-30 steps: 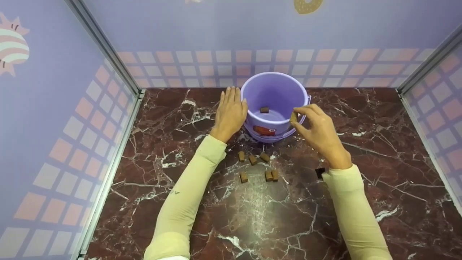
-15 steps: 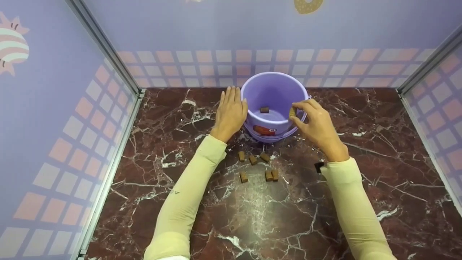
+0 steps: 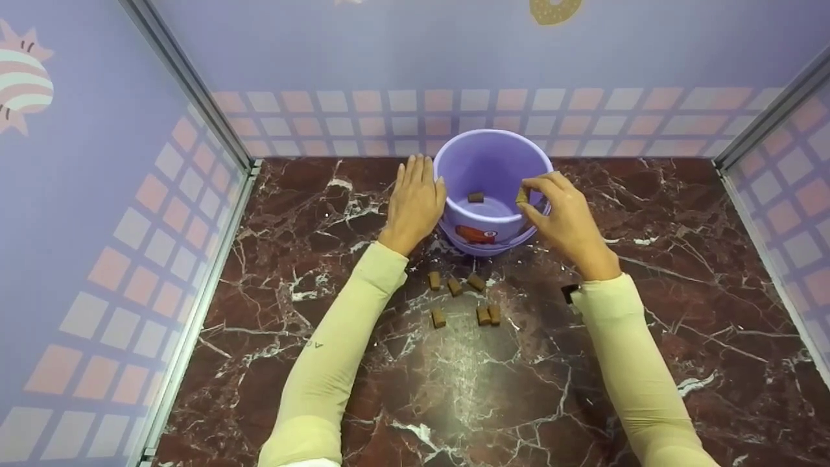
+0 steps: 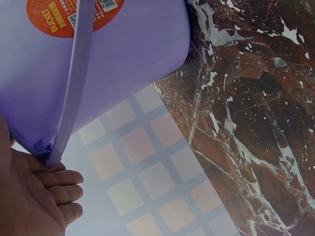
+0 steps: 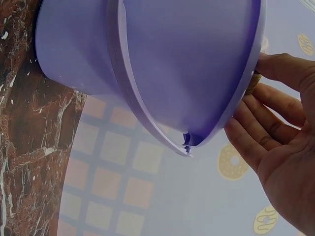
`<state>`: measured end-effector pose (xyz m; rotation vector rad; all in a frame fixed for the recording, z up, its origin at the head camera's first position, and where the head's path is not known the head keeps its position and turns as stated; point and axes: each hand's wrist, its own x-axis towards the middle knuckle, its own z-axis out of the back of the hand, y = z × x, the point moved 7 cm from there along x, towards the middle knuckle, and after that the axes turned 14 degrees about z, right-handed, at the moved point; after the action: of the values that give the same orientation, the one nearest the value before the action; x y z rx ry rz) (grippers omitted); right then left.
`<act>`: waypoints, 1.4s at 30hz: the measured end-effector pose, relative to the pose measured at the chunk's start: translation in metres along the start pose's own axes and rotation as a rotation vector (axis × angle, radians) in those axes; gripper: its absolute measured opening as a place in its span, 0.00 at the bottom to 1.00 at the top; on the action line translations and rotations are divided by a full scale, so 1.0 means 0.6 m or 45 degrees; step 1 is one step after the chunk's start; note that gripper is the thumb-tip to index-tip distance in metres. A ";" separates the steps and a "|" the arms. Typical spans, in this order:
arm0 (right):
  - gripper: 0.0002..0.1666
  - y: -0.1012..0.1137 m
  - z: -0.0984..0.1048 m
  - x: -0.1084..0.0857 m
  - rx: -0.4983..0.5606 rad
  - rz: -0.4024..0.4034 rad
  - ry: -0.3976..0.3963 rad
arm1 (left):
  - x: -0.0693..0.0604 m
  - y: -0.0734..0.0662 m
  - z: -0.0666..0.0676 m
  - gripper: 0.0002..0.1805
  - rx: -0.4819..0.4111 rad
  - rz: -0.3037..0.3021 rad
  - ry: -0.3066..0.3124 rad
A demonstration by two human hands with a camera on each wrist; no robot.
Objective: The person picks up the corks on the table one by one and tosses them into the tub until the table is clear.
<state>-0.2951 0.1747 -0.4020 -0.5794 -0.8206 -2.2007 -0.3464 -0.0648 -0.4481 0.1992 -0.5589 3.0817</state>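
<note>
A purple bucket (image 3: pixel 491 162) stands upright near the back wall, with one brown cork stopper (image 3: pixel 476 197) lying on its bottom. My left hand (image 3: pixel 413 207) rests against the bucket's left side with fingers straight; in the left wrist view that hand (image 4: pixel 42 191) touches the rim by the handle joint. Thumb and fingertips of my right hand (image 3: pixel 565 214) pinch another cork stopper (image 3: pixel 522 195) over the bucket's right front rim. In the right wrist view this cork (image 5: pixel 253 84) is mostly hidden behind the rim. Several loose corks (image 3: pixel 454 287) lie on the table in front of the bucket.
The dark red marbled tabletop (image 3: pixel 311 246) is bounded by a purple checked back wall (image 3: pixel 350 52) and side panels (image 3: pixel 84 214). The bucket's handle (image 4: pixel 78 73) hangs down across its front. A small black object (image 3: pixel 570 294) shows beside the right cuff.
My right hand, with the cork pinched in it, has moved slightly left and away from me, further over the bucket's opening. The left hand and the bucket have stayed in place.
</note>
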 end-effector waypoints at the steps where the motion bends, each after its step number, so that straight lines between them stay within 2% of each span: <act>1: 0.25 -0.001 -0.001 0.001 -0.001 -0.001 0.004 | 0.000 0.000 0.000 0.34 0.001 0.001 0.001; 12: 0.23 -0.009 -0.010 0.010 0.000 -0.013 0.021 | 0.001 0.000 -0.001 0.34 -0.010 0.011 0.026; 42: 0.24 -0.012 -0.012 0.014 -0.004 -0.010 0.030 | 0.001 0.000 0.001 0.34 -0.025 0.000 -0.013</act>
<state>-0.3069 0.1694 -0.4049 -0.5512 -0.8084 -2.2121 -0.3467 -0.0652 -0.4477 0.2147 -0.5898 3.0753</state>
